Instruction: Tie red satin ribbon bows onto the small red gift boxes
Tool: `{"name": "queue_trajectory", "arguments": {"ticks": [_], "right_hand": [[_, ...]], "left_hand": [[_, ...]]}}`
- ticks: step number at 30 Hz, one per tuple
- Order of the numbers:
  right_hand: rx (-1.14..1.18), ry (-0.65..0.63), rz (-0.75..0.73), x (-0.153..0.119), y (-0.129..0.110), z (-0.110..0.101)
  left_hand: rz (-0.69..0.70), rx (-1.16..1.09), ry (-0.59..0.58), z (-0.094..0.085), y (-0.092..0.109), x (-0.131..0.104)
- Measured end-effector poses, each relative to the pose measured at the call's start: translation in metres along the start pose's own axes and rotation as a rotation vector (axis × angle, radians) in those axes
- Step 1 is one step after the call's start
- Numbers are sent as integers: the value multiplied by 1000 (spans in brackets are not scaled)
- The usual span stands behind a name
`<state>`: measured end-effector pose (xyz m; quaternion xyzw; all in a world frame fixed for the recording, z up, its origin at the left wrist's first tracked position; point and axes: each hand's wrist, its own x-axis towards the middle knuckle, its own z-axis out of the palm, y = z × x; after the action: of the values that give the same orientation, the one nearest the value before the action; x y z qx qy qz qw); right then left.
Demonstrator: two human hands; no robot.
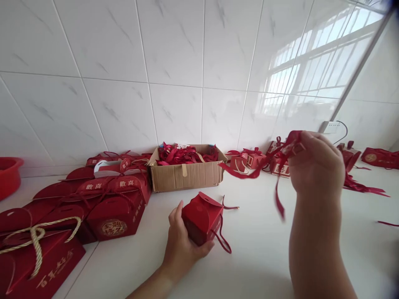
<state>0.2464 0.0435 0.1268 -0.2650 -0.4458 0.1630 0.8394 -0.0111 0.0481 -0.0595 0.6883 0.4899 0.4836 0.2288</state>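
Note:
My left hand [183, 241] grips a small red gift box [204, 218] from its left side, fingers behind and thumb in front. The box rests on the white countertop, with dark red cords [222, 236] hanging from its right side. Raised at the right, my right hand [318, 160] is closed on a red ribbon [249, 171]. One end of the ribbon trails left through the air and another hangs down, both slightly blurred. Where the fingertips pinch it is partly hidden.
Behind the box stands an open cardboard box [187, 177] full of red ribbons. Larger red gift boxes [114, 216] crowd the left, with a red basin [9, 176] beyond. Small red boxes [255, 160] line the tiled wall at the right, near a power strip [331, 126].

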Motion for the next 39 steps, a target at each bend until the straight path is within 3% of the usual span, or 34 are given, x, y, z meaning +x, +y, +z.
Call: {"name": "queue_trajectory", "arguments": {"ticks": [4, 8, 11, 13, 16, 21, 27, 33, 35, 39], "right_hand": [[-15, -228, 191, 3, -3, -3], [95, -429, 364, 5, 4, -2], [135, -481, 444, -2, 7, 6], [135, -509, 462, -11, 6, 14], [162, -602, 486, -25, 4, 27], [236, -779, 636, -39, 2, 38], [256, -814, 674, -41, 2, 37], [259, -868, 682, -37, -4, 32], [268, -937, 713, -34, -5, 27], [142, -1201, 774, -27, -5, 13]], "left_hand": [[-28, 22, 19, -1, 29, -13], [31, 174, 87, -24, 78, 6], [131, 181, -9, -49, 126, 38], [99, 47, -169, -61, 153, 57], [69, -91, -294, -67, 176, 70], [61, -304, -402, -57, 176, 67], [-51, -498, -555, -59, 177, 59], [-134, -408, -590, -61, 173, 54], [-119, -368, -555, -66, 172, 54], [-107, -370, -565, -81, 172, 54]]}}
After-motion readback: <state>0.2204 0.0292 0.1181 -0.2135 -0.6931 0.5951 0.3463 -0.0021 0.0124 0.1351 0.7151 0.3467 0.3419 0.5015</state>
